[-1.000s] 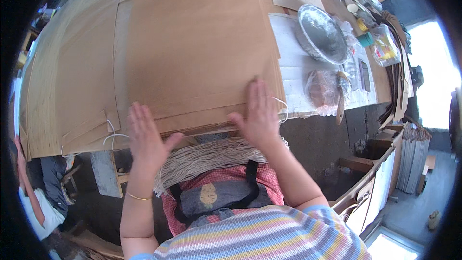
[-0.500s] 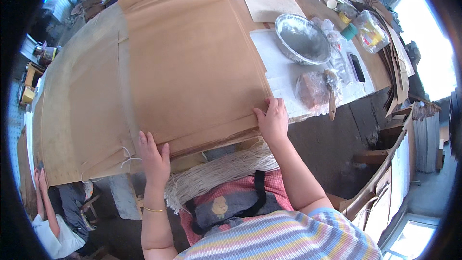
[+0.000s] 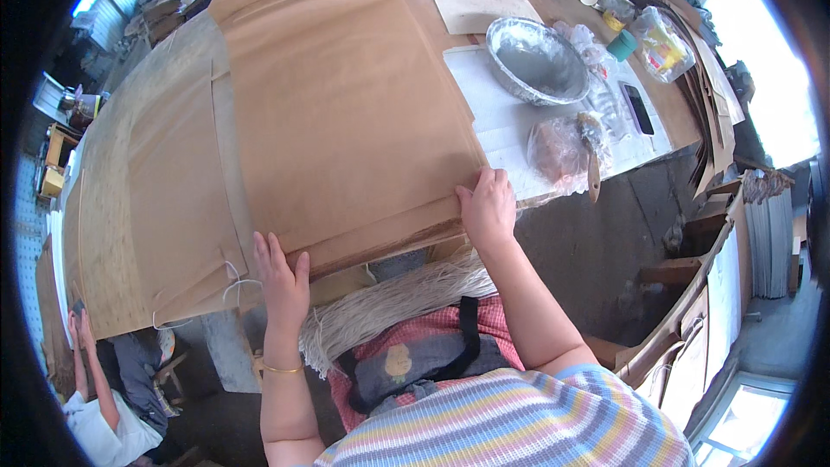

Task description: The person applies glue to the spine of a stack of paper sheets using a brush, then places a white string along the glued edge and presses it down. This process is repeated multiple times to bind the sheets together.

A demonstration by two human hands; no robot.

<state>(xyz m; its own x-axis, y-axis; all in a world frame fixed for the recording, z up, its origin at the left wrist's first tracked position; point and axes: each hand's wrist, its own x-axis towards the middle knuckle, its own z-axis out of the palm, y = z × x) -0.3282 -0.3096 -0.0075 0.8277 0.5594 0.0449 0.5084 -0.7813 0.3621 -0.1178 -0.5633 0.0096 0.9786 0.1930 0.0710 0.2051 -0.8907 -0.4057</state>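
From where I stand, the brown paper stack [image 3: 346,104] lies on the table [image 3: 679,117] straight in front of the person, its near edge at the table's front. The left hand [image 3: 281,281] has a loose, unclasped grip, fingers held straight up against the near left corner; the right hand [image 3: 490,212] bends round the near right corner, though I can't tell whether that grip really pinches. I'd say the step is squaring the sheets, and the next move calls for even pressure from both sides. The paper looks smooth and matt, lightly creased, its edges thinly layered. Beside it sit a round, white-smeared basin [image 3: 517,33] and a wooden-handled brush [image 3: 593,169]; below hang stringy pale cords [image 3: 398,298].
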